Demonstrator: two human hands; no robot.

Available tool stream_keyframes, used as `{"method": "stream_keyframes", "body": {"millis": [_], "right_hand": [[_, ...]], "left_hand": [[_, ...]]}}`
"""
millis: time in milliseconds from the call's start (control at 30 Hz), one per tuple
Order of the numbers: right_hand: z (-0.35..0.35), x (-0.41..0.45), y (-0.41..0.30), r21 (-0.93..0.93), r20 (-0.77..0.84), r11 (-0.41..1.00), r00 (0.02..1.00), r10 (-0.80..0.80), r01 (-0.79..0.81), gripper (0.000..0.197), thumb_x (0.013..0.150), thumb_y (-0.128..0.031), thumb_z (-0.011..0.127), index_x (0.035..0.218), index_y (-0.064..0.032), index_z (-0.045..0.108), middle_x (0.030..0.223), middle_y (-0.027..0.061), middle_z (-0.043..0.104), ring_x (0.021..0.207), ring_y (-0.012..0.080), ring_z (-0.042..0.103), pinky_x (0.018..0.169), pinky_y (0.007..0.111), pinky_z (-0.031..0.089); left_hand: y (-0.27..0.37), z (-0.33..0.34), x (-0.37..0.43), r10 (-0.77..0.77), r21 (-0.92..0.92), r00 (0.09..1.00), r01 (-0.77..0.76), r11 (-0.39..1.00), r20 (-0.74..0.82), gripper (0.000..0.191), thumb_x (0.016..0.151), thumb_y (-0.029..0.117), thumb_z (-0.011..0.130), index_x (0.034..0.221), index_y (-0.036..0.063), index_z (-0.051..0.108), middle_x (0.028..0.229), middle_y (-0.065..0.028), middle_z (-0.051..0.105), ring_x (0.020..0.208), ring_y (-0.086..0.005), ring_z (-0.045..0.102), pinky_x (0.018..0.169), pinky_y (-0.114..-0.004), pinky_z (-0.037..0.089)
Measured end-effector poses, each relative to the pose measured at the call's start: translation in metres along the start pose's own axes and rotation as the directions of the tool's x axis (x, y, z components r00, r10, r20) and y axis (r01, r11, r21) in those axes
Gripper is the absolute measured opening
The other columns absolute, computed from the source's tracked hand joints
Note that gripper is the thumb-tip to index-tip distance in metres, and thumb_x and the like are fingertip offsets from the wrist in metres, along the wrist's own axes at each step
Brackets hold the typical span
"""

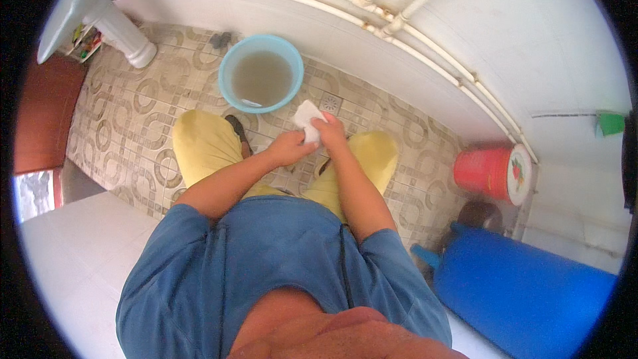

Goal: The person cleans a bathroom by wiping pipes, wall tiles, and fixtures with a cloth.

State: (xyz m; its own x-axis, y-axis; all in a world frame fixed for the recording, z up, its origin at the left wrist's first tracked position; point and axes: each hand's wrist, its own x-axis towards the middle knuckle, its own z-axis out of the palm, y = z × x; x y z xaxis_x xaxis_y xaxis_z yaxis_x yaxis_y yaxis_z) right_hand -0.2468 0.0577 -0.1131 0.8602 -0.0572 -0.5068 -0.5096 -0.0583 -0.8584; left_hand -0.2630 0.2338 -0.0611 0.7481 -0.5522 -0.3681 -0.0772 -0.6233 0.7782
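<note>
A small white cloth (308, 115) is bunched between my two hands, above the tiled floor and between my knees. My left hand (292, 148) grips its lower end, while my right hand (330, 129) holds it from the other side. Just beyond them, a light blue plastic basin (225, 90) stands on the floor with cloudy, greyish-brown water in it. A small whitish piece (250, 103) lies in the water near the basin's near edge; what it is I cannot tell.
A floor drain (330, 103) lies right of the basin, a dark crumpled thing (220, 40) behind it. White pipes (299, 4) run along the wall. A sink pedestal (122, 35) stands left; at right are red stacked buckets (481, 172) and a blue barrel (518, 294).
</note>
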Motion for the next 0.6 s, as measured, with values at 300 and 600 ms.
{"method": "stream_keyframes", "body": {"millis": [300,600], "right_hand": [[-0.031,-0.034,-0.024,0.643,-0.056,0.763,0.997,-0.051,0.075,0.037,0.09,-0.005,0.064,0.126,0.0021,0.059,0.112,0.0121,0.069,0.1,0.0221,0.067,0.088,0.034,0.053],[-0.037,-0.022,-0.004,0.372,-0.038,0.925,0.997,-0.072,0.081,0.032,0.093,-0.014,0.068,0.12,0.0016,0.063,0.108,0.0083,0.069,0.096,0.0172,0.064,0.086,0.029,0.05]], "left_hand": [[-0.017,0.029,0.03,-0.188,-0.824,0.981,0.152,0.545,0.057,0.059,0.103,0.05,0.045,0.127,-0.0014,0.062,0.118,-0.0084,0.067,0.104,-0.0188,0.061,0.095,-0.036,0.045],[-0.031,0.038,0.043,-0.179,-0.766,0.983,0.137,0.628,0.03,0.035,0.096,0.024,0.063,0.121,-0.0016,0.066,0.114,-0.0082,0.07,0.105,-0.0169,0.063,0.096,-0.032,0.046]]}}
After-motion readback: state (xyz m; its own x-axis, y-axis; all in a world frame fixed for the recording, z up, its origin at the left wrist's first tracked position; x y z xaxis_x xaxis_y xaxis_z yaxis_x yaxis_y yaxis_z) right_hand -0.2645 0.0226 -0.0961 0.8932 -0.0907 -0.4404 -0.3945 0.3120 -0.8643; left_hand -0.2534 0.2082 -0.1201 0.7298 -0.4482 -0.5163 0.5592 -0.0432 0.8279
